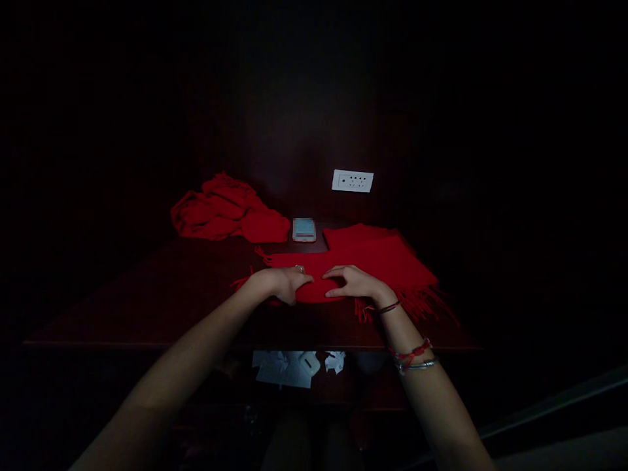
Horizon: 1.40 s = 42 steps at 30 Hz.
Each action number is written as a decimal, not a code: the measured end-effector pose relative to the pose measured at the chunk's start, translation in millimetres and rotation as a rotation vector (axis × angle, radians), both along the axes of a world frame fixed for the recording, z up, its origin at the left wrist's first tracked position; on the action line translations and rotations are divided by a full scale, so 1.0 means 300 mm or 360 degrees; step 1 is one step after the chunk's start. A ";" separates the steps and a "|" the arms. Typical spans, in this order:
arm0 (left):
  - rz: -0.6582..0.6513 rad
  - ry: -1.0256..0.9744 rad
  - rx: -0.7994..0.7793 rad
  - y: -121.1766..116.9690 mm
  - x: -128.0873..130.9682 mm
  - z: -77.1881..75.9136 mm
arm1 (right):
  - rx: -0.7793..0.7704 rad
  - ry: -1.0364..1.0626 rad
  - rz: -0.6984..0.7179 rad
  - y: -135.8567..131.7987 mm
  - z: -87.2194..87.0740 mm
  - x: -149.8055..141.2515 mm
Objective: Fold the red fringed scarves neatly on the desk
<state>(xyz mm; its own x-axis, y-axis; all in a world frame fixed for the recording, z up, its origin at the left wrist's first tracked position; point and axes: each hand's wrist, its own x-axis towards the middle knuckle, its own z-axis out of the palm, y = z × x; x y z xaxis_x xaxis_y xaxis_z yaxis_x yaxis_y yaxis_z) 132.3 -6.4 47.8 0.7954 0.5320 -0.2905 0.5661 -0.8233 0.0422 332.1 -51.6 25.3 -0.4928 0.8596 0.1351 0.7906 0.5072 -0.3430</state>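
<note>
A red fringed scarf (316, 261) lies part-folded on a dark table in front of me. My left hand (290, 282) rests on its near left part, thumb pointing right and a ring on one finger; some of its fingers are hidden. Facing it across a small gap, my right hand (350, 281) touches the same cloth with thumb and fingers apart. To the right, the scarf spreads into a wider folded piece (380, 255), its fringe hanging toward the near edge. Bracelets circle my right wrist and forearm.
A crumpled red cloth with fringe (230, 212) lies at the back left. A phone (304, 229) with a lit screen is near the wall, below a white socket panel (352, 181). Under the tabletop, papers (275, 369) and a small white case (309, 363) sit on a shelf.
</note>
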 end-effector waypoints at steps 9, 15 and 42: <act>-0.0125 -0.0482 0.0155 0.134 -0.035 -0.009 | 0.0166 0.0203 -0.0014 0.008 -0.005 -0.003; -0.0068 -0.0814 -0.0230 0.202 -0.056 -0.050 | 0.0216 0.0395 -0.0201 0.027 -0.020 0.000; -0.0255 -0.0621 0.0130 0.143 -0.080 0.033 | 0.0352 0.0157 -0.0206 0.034 -0.022 -0.027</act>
